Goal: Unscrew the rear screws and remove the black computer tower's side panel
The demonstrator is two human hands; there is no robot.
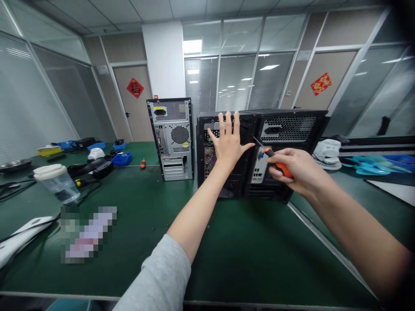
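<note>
Near edge of the green table (pixel 246 259): nothing but matte felt-like top, a few tiny specks that could have been screws, too small to tell. Toward the near-left corner lay a white flat part (pixel 22 235) with black cables, and a blurred-out patch beside it.

Left side, mid-depth: a clear plastic jar (pixel 57 182) with a white lid, lying tilted.

Right hand (pixel 296 170) was closed around an orange-handled screwdriver (pixel 275 160), dark shaft angled up-left, tip at the seam between the two rear panels of the black PC case (pixel 285 151). Probably on a panel screw; the screw itself was not visible.

Left hand (pixel 228 142) was held open and flat, fingers spread wide, palm against the case's back panel. Looked like bracing so the box didn't slide or tip under the driver's push.

Case stood upright about mid-table, rear toward the camera: black sheet steel, perforated vent mesh, silver I/O shield, coloured ports.

Just left of it, apart, a second tower (pixel 171 138) with bare grey metal back, round fan grille and yellow label.

Far-left corner: blue plastic bins (pixel 122 159), dark tools, a small orange screwdriver (pixel 143 163). Far right edge: a white fan-like unit (pixel 327 152).
</note>
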